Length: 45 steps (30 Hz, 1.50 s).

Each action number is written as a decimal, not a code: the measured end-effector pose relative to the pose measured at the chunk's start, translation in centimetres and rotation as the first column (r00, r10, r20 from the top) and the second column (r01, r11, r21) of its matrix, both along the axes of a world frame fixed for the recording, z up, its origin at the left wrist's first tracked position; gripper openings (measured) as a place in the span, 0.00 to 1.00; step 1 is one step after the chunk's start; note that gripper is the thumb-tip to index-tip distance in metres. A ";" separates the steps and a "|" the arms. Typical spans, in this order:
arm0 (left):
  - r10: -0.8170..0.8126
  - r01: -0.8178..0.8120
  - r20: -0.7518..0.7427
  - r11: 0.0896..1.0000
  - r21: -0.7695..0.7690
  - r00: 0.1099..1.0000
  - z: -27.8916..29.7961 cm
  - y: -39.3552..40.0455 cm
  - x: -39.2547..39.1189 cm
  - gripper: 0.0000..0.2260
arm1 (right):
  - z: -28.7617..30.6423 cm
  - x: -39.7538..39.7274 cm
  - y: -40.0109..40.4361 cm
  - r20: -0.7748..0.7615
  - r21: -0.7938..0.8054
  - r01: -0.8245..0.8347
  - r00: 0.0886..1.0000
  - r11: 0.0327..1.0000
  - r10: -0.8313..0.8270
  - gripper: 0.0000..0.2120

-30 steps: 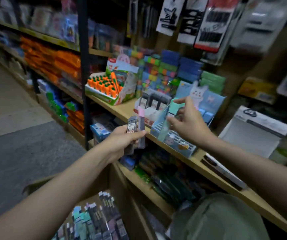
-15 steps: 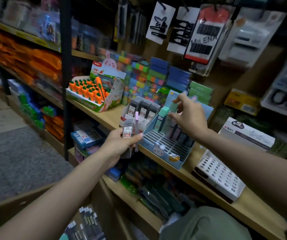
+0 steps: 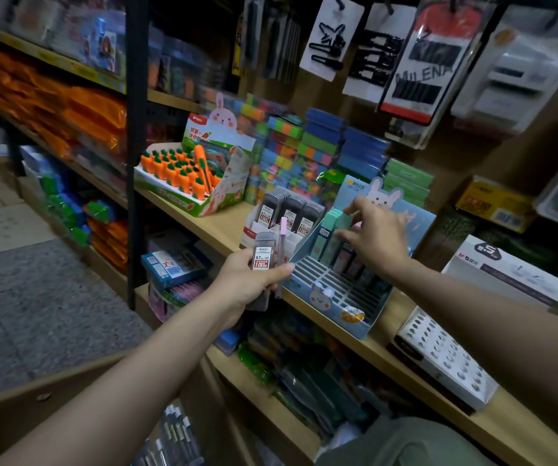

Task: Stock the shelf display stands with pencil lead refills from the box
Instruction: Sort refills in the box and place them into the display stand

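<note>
Head view: one camera looking down over both arms at a wooden shelf [image 3: 223, 227].
Left hand [image 3: 249, 280]: fingers clamped round a grey lead case [image 3: 263, 252] and a slim pink tube [image 3: 282, 250], holding them upright just in front of the shelf edge.
Right hand [image 3: 376, 240]: reaching over the blue stand [image 3: 341, 297], fingers spread apart, fingertips touching the mint packs [image 3: 336, 223] standing in its back rows.
Grey stand [image 3: 284, 213]: sitting just left of the blue one, carrying dark lead cases.
Box [image 3: 166, 435]: lying low between the arms, showing more refills.
Carrot display [image 3: 190, 176]: standing further left on the same shelf.
</note>
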<state>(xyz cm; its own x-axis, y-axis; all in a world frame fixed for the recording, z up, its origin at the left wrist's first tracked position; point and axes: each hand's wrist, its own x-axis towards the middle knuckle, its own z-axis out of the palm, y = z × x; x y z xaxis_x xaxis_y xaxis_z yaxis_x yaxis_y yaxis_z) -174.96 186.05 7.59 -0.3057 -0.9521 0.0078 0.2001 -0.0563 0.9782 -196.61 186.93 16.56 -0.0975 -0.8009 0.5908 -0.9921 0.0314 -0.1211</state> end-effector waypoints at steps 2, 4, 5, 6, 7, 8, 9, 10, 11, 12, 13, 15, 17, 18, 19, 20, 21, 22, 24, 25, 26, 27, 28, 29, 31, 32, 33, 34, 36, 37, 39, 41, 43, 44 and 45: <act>-0.012 0.013 0.021 1.000 -0.009 1.000 0.0 0.1 -0.1 0.13 | -0.1 0.0 -0.1 -0.022 0.015 0.010 1.000 1.000 -0.009 0.16; -0.027 0.028 0.044 0.999 -0.021 0.999 0.0 0.3 -0.1 0.12 | -0.2 0.0 -0.2 -0.056 0.016 0.025 0.998 1.000 -0.024 0.14; -0.034 0.036 0.054 0.999 -0.029 0.998 0.0 0.3 -0.1 0.11 | -0.3 0.0 -0.2 -0.066 0.016 0.034 0.997 0.999 -0.033 0.13; -0.039 0.042 0.066 0.998 -0.039 0.997 0.0 0.4 -0.1 0.11 | -0.3 0.0 -0.2 -0.067 0.018 0.042 0.997 0.999 -0.041 0.13; -0.040 0.044 0.079 0.998 -0.049 0.996 -0.1 0.5 -0.1 0.10 | -0.4 0.0 -0.1 -0.061 0.019 0.048 0.997 0.999 -0.047 0.14; -0.037 0.042 0.093 0.997 -0.060 0.995 -0.1 0.6 -0.1 0.10 | -0.5 0.0 -0.1 -0.055 0.016 0.053 0.997 0.998 -0.052 0.14; -0.029 0.036 0.105 0.997 -0.074 0.994 0.0 0.6 -0.1 0.10 | -0.6 0.0 -0.1 -0.054 0.010 0.057 0.997 0.998 -0.056 0.14; -0.016 0.026 0.115 0.996 -0.090 0.993 0.0 0.7 -0.1 0.10 | -0.7 0.0 -0.1 -0.056 0.003 0.060 0.997 0.998 -0.060 0.14; 0.001 0.012 0.121 0.994 -0.108 0.993 0.1 0.8 -0.1 0.11 | -0.7 0.1 -0.1 -0.057 -0.001 0.063 0.996 0.998 -0.063 0.14; 0.020 -0.004 0.126 0.992 -0.125 0.992 0.1 0.8 -0.1 0.12 | -0.7 0.2 0.0 -0.060 0.000 0.067 0.996 0.998 -0.067 0.14; 0.040 -0.021 0.135 0.990 -0.142 0.990 0.2 0.9 -0.1 0.12 | -0.6 0.4 0.0 -0.070 0.010 0.076 0.995 0.997 -0.075 0.14; 0.073 -0.044 0.165 0.983 -0.177 0.984 0.3 1.1 -0.2 0.13 | -0.2 0.5 0.3 -0.103 0.026 0.095 0.990 0.995 -0.091 0.16; 0.102 -0.056 0.206 0.975 -0.215 0.973 0.3 1.2 -0.3 0.12 | 0.2 1.0 0.9 -0.059 -0.027 0.039 0.997 0.999 -0.040 0.18; 0.116 -0.060 0.228 0.969 -0.240 0.967 0.4 1.3 -0.3 0.12 | 0.3 1.6 1.4 0.009 -0.065 -0.036 0.999 0.997 0.037 0.19; 0.133 -0.059 0.256 0.959 -0.276 0.957 0.5 1.4 -0.3 0.12 | 0.4 2.3 2.0 0.092 -0.080 -0.125 0.987 0.989 0.132 0.18; 0.150 -0.053 0.287 0.946 -0.320 0.946 0.5 1.5 -0.4 0.13 | 0.5 3.1 2.6 0.178 -0.060 -0.204 0.961 0.977 0.212 0.17; 0.168 -0.044 0.314 0.930 -0.366 0.935 0.6 1.6 -0.5 0.14 | 0.5 3.8 3.1 0.272 -0.011 -0.265 0.927 0.964 0.258 0.17; 0.183 -0.036 0.334 0.915 -0.403 0.925 0.7 1.8 -0.6 0.16 | 0.5 4.5 3.6 0.368 0.054 -0.308 0.890 0.950 0.268 0.17; 0.203 -0.031 0.352 0.898 -0.438 0.914 0.8 2.1 -0.9 0.16 | 0.7 5.2 4.1 0.508 0.173 -0.365 0.829 0.915 0.235 0.16; 0.202 -0.028 0.351 0.896 -0.443 0.914 0.8 2.2 -1.0 0.16 | 0.8 5.3 4.4 0.538 0.213 -0.378 0.815 0.901 0.215 0.15; 0.192 -0.023 0.343 0.897 -0.442 0.920 0.8 2.3 -1.0 0.15 | 0.9 5.2 4.6 0.552 0.241 -0.380 0.810 0.893 0.196 0.13; 0.177 -0.020 0.325 0.901 -0.434 0.929 0.7 2.3 -1.0 0.15 | 1.1 5.0 4.8 0.560 0.258 -0.380 0.808 0.888 0.183 0.12; 0.158 -0.021 0.296 0.908 -0.417 0.942 0.6 2.3 -0.9 0.14 | 1.4 4.7 5.1 0.564 0.265 -0.379 0.807 0.887 0.176 0.11; 0.137 -0.027 0.255 0.920 -0.392 0.957 0.5 2.2 -0.8 0.14 | 1.9 4.3 5.3 0.561 0.257 -0.374 0.808 0.891 0.177 0.09; 0.116 -0.059 0.169 0.949 -0.308 0.979 0.5 1.9 -0.5 0.13 | 3.4 2.9 5.6 0.498 0.194 -0.334 0.844 0.923 0.201 0.08; 0.115 -0.080 0.130 0.965 -0.249 0.985 0.4 1.7 -0.4 0.12 | 4.4 2.0 5.6 0.432 0.149 -0.300 0.877 0.942 0.211 0.08; 0.113 -0.096 0.090 0.980 -0.176 0.990 0.4 1.5 -0.4 0.11 | 5.3 1.1 5.6 0.361 0.110 -0.268 0.908 0.957 0.212 0.09; 0.104 -0.100 0.045 0.991 -0.091 0.994 0.2 1.3 -0.3 0.10 | 6.0 0.4 5.7 0.296 0.084 -0.242 0.932 0.967 0.208 0.10; 0.082 -0.081 -0.024 0.995 0.055 0.996 0.0 1.1 -0.2 0.09 | 6.7 -0.8 5.5 0.188 0.071 -0.212 0.963 0.975 0.196 0.11; 0.077 -0.074 -0.032 0.993 0.089 0.997 -0.2 1.0 -0.2 0.09 | 6.6 -1.1 5.3 0.141 0.077 -0.204 0.971 0.976 0.192 0.11; 0.071 -0.068 -0.028 0.992 0.107 0.997 -0.6 0.9 -0.4 0.09 | 5.9 -1.6 4.9 0.067 0.083 -0.186 0.981 0.979 0.181 0.11; 0.056 -0.051 -0.043 0.992 0.119 0.998 -0.7 1.0 -0.8 0.09 | 5.1 -1.9 4.4 0.034 0.076 -0.162 0.987 0.984 0.160 0.10; 0.040 -0.029 -0.078 0.990 0.136 0.996 -0.5 1.1 -1.3 0.07 | 4.4 -2.1 4.1 0.023 0.086 -0.121 0.993 0.989 0.119 0.10; 0.031 -0.018 -0.091 0.989 0.145 0.995 -0.3 1.1 -1.4 0.06 | 4.1 -2.2 4.0 0.016 0.095 -0.103 0.995 0.990 0.102 0.10; 0.020 -0.004 -0.100 0.988 0.153 0.995 -0.2 1.1 -1.6 0.05 | 3.8 -2.4 3.8 0.006 0.102 -0.091 0.996 0.991 0.091 0.10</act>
<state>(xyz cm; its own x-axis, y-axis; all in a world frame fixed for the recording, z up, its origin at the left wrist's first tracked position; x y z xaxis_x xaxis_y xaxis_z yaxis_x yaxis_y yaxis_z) -176.52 187.17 7.44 -0.2994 -0.9481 -0.1072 0.2985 -0.1998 0.9333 -198.98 190.75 20.39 -0.0220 -0.8628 0.5051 -0.9913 -0.0467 -0.1228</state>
